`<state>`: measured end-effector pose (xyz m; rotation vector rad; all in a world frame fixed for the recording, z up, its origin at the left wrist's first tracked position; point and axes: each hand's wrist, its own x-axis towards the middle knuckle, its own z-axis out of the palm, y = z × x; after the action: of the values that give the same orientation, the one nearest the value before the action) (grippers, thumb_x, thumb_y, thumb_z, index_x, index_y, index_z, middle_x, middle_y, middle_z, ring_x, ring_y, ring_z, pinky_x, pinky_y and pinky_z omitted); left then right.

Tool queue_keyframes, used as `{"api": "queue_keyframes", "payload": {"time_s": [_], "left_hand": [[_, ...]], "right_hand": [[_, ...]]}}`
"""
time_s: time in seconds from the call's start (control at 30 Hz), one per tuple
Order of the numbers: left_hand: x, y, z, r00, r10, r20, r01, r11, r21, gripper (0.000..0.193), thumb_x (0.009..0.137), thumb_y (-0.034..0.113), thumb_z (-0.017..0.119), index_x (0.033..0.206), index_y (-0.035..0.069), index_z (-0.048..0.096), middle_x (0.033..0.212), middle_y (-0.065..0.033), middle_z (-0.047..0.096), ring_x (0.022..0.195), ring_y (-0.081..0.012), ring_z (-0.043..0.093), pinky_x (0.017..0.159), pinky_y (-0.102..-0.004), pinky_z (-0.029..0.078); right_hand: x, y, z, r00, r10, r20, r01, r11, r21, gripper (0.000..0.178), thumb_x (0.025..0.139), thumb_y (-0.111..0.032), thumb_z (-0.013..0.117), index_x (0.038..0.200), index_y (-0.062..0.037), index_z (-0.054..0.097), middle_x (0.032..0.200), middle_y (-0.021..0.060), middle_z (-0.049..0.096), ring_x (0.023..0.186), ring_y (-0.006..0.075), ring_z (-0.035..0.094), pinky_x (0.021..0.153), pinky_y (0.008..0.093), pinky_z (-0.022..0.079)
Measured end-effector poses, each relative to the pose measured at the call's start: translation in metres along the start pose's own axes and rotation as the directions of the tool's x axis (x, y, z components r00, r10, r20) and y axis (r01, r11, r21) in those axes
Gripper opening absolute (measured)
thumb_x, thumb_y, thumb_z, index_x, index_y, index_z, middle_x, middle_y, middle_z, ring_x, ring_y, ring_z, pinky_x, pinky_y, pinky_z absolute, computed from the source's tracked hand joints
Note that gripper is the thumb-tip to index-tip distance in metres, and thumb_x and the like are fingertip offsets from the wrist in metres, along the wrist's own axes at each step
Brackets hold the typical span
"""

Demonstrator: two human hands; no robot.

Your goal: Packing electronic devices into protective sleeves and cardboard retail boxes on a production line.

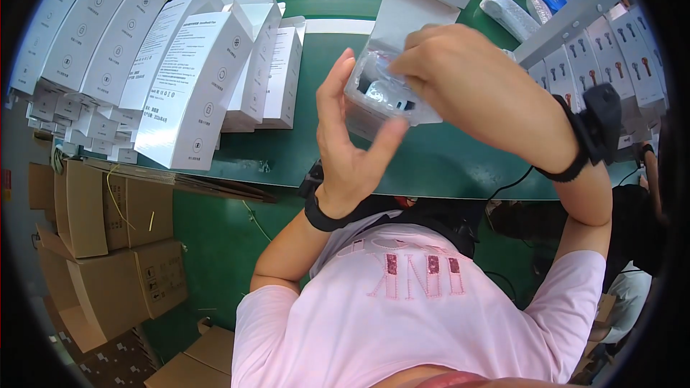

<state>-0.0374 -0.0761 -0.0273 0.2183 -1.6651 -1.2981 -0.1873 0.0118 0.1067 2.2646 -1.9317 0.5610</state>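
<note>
While we look down over the green worktop (431, 158), we see our left hand (352, 144) cupped with fingers spread against the near side of an open white carton (392, 65), steadying it. Our right hand (460, 75) comes over the carton's mouth, fingers pinched on a clear plastic bag (388, 90) sitting partly inside. Left of the carton, stacked white boxes (194, 79) lean in rows.
</note>
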Motion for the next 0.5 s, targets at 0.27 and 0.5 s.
{"api": "queue_keyframes", "payload": {"time_s": [0.27,0.5], "left_hand": [[0.062,0.015,-0.003,0.94,-0.292,0.178,0.317,0.939,-0.136,0.04,0.076,-0.001,0.065,0.112,0.002,0.047,0.108,-0.0104,0.055,0.098,-0.0173,0.056,0.086,-0.0297,0.047],[0.039,0.009,-0.003,0.959,-0.281,0.047,0.285,0.945,-0.162,0.036,0.073,-0.005,0.066,0.104,0.006,0.052,0.105,-0.0083,0.053,0.099,-0.0192,0.055,0.086,-0.0322,0.047]], "right_hand": [[0.068,0.007,-0.013,0.641,0.008,0.767,0.14,0.982,-0.126,0.013,0.073,-0.001,0.054,0.078,0.0077,0.061,0.073,0.0235,0.064,0.072,0.0396,0.065,0.063,0.0428,0.052],[-0.046,-0.01,-0.014,0.778,0.586,-0.225,-0.511,0.8,0.315,0.057,0.081,-0.026,0.075,0.13,-0.001,0.058,0.112,0.0166,0.068,0.1,0.024,0.064,0.086,0.0383,0.049]]}}
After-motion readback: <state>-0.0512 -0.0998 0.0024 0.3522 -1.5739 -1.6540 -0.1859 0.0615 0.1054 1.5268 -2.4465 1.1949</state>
